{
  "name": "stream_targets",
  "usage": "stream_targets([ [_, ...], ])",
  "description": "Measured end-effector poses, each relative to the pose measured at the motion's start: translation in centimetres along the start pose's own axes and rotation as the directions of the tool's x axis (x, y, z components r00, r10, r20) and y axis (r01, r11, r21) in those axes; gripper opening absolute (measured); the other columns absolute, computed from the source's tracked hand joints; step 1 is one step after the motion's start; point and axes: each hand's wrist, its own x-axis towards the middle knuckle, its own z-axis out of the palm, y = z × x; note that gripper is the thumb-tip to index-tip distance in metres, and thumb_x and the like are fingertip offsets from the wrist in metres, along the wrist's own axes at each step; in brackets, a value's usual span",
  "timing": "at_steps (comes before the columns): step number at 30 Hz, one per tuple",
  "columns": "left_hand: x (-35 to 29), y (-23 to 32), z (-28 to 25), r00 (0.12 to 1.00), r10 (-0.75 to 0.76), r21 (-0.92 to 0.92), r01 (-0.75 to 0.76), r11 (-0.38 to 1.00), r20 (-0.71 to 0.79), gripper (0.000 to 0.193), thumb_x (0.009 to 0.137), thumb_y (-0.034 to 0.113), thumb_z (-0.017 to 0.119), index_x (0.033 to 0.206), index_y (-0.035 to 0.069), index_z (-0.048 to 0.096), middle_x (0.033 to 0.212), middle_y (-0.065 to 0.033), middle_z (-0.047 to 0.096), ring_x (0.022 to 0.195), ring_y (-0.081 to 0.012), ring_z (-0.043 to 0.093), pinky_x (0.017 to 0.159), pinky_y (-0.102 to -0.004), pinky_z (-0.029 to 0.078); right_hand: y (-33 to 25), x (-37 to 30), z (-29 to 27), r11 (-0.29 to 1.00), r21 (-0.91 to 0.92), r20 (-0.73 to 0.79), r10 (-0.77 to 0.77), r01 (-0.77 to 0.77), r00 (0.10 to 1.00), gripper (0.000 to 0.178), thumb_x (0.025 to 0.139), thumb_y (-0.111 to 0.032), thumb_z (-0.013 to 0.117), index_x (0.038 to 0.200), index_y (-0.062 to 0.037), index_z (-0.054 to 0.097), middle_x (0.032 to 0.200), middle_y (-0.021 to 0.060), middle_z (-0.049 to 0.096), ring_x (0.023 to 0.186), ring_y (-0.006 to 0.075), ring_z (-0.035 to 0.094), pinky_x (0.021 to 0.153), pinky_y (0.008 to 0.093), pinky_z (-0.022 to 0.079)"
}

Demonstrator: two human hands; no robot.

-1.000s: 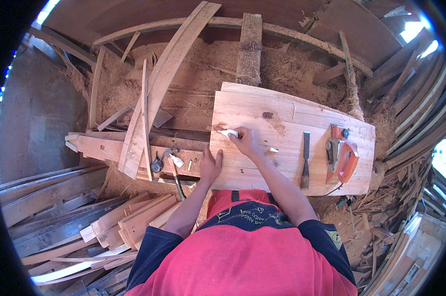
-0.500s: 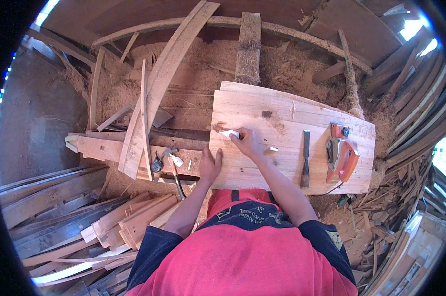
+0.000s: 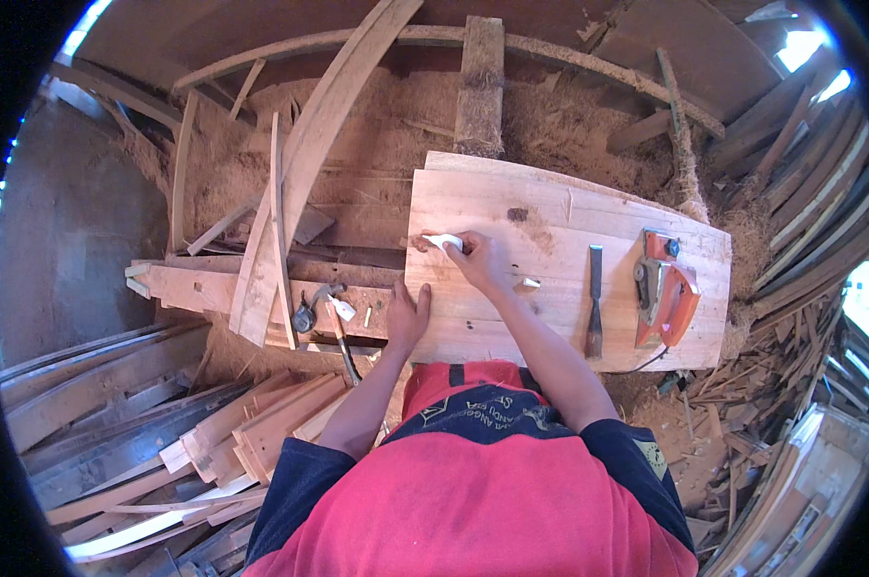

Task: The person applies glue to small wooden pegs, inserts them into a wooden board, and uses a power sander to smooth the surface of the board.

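A small white squeeze bottle (image 3: 445, 241) is held in my right hand (image 3: 477, 260), fingers closed round it. Its tip points left at a dark brown patch (image 3: 421, 244) close to the left edge of a pale wooden panel (image 3: 540, 332). Whether the tip touches the wood, I cannot tell. My left hand (image 3: 408, 313) lies with fingers stretched out at the panel's left edge, holding nothing. To the right on the panel are a small pale cylindrical piece (image 3: 530, 284), a chisel (image 3: 595, 303) and an orange power planer (image 3: 667, 293).
Left of the panel, a beam (image 3: 218, 286) carries a hammer (image 3: 341, 332), a black round tool (image 3: 303, 317) and another white bottle (image 3: 346, 311). A long curved plank (image 3: 304, 163) crosses it. Stacked boards (image 3: 261, 433) lie lower left; scrap wood (image 3: 742, 423) covers the right side.
My right hand has shifted slightly up and left with the white bottle, which now lies flatter over the brown patch. My left hand stays at the panel's edge.
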Motion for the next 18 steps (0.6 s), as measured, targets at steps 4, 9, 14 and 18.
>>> stream_targets([
  [4,0.3,0.6,0.2,1.0,0.02,-0.004,-0.02,1.0,0.016,0.057,0.098,0.037,0.061,0.134,-0.004,0.046,0.115,-0.0335,0.061,0.106,-0.0506,0.06,0.09,-0.054,0.049,2.0,1.4,0.9,0.996,0.083,-0.046,-0.018,0.022,0.999,0.028,0.087,-0.022,0.078,0.1,0.0029,0.074,0.074,0.0076,0.072,0.064,0.0082,0.061,0.058,0.0277,0.049],
  [9,0.2,-0.1,0.1,1.0,0.019,0.054,-0.019,0.998,0.007,0.057,0.098,0.037,0.061,0.135,-0.004,0.045,0.116,-0.0338,0.061,0.106,-0.0506,0.06,0.09,-0.0543,0.049,1.2,1.5,1.5,0.999,0.044,-0.03,-0.019,0.02,0.999,0.029,0.085,-0.024,0.08,0.096,0.0024,0.075,0.073,0.0084,0.072,0.061,0.0104,0.062,0.057,0.029,0.049],
  [14,0.2,0.0,0.2,0.999,0.048,0.022,-0.048,0.999,-0.01,0.058,0.098,0.037,0.061,0.136,-0.003,0.045,0.117,-0.0347,0.061,0.105,-0.0514,0.061,0.089,-0.055,0.049,0.4,1.3,1.2,1.0,0.013,-0.031,-0.022,0.023,0.999,0.03,0.083,-0.026,0.08,0.094,0.0014,0.076,0.07,0.0098,0.071,0.059,0.0116,0.062,0.055,0.0301,0.048],
  [18,0.0,-0.1,0.2,0.999,0.05,0.048,-0.05,0.998,-0.012,0.059,0.098,0.038,0.06,0.137,-0.003,0.044,0.118,-0.0351,0.06,0.105,-0.0516,0.061,0.089,-0.055,0.05,-0.2,1.2,1.1,1.0,-0.021,-0.024,-0.01,0.009,1.0,0.03,0.083,-0.026,0.08,0.093,0.0018,0.076,0.068,0.0103,0.07,0.057,0.0122,0.061,0.054,0.0308,0.047],
])
